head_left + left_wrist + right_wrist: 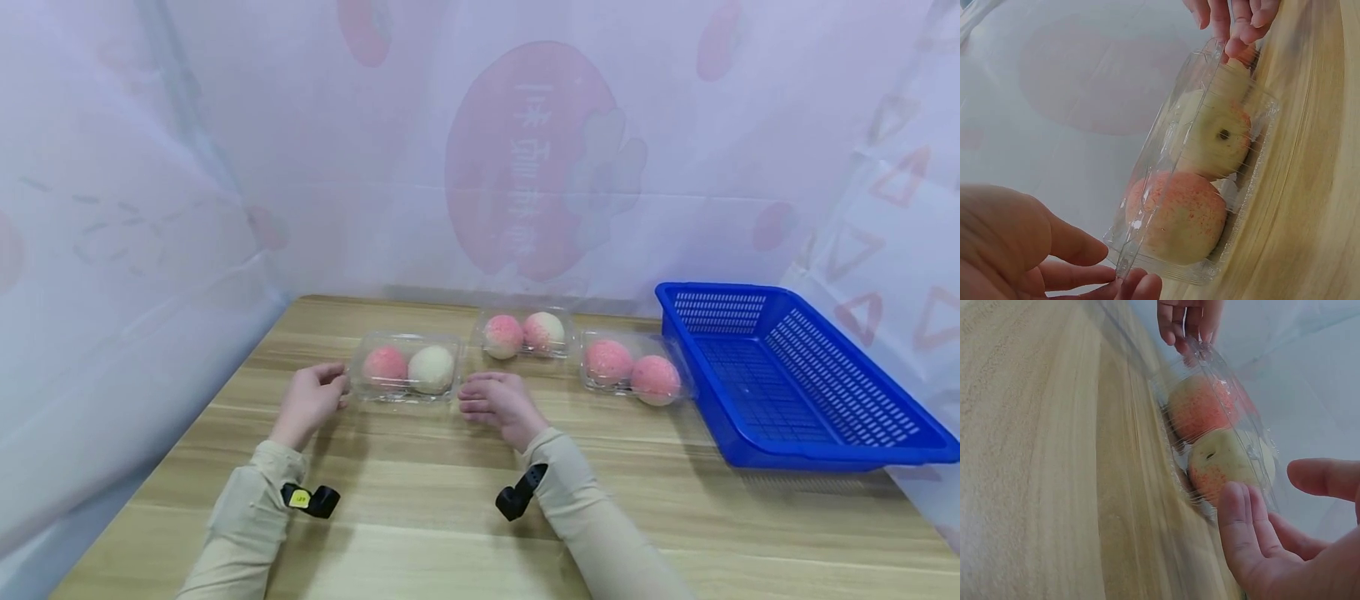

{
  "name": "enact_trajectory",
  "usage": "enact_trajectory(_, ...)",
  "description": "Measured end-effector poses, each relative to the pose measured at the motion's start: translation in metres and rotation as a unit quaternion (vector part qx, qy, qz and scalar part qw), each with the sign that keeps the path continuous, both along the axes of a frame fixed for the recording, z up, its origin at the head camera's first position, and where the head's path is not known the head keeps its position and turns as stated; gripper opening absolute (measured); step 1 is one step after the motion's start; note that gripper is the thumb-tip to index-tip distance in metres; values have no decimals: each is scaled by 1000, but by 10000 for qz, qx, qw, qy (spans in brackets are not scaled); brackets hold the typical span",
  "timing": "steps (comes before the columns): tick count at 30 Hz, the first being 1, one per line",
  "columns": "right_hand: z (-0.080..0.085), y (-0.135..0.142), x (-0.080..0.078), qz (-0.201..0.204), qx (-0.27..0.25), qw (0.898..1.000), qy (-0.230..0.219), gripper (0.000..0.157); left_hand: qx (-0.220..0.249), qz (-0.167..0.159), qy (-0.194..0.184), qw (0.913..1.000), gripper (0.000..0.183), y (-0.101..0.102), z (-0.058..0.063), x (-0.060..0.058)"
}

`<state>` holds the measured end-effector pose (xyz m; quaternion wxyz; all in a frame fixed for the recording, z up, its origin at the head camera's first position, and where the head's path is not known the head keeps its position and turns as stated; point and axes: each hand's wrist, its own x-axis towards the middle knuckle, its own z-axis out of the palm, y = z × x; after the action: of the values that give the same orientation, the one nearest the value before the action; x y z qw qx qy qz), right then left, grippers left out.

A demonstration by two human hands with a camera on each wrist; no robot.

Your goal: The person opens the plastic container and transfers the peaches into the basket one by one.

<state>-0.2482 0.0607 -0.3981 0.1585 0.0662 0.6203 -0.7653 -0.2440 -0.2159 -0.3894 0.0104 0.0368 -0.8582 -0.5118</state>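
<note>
A clear plastic clamshell box (pixel 405 392) lies on the table between my hands, holding one pink ball-shaped piece (pixel 386 367) and one cream piece (pixel 431 370). At the box's left end is my left hand (pixel 309 402), its fingertips touching the rim and its thumb (pixel 1082 247) close to the corner. My right hand (pixel 502 404) is at the right end, its thumb (pixel 1322 477) spread away from the fingers. Those fingers (pixel 1240 519) are loosely bent beside the box; whether they touch it is hard to tell.
Behind stands a second clear box (pixel 558 350) with two pink-and-cream pieces. Further right, another clear box (pixel 600 385) holds two pink ones, close beside a blue slotted basket (pixel 738 437). White printed sheeting (pixel 360 217) walls the wooden table (pixel 420 500) at the back and sides.
</note>
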Motion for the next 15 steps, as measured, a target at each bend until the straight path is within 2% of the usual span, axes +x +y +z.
enact_trajectory(5, -4, -4, 0, 37, -86, 10000, 20, 42, 41, 38, 91, 9999, 43, 0, -4, -4)
enact_trajectory(15, -8, -14, -2, 101, -132, 9998, 115, 27, -9, 94, 175, 9998, 41, 0, -7, -4)
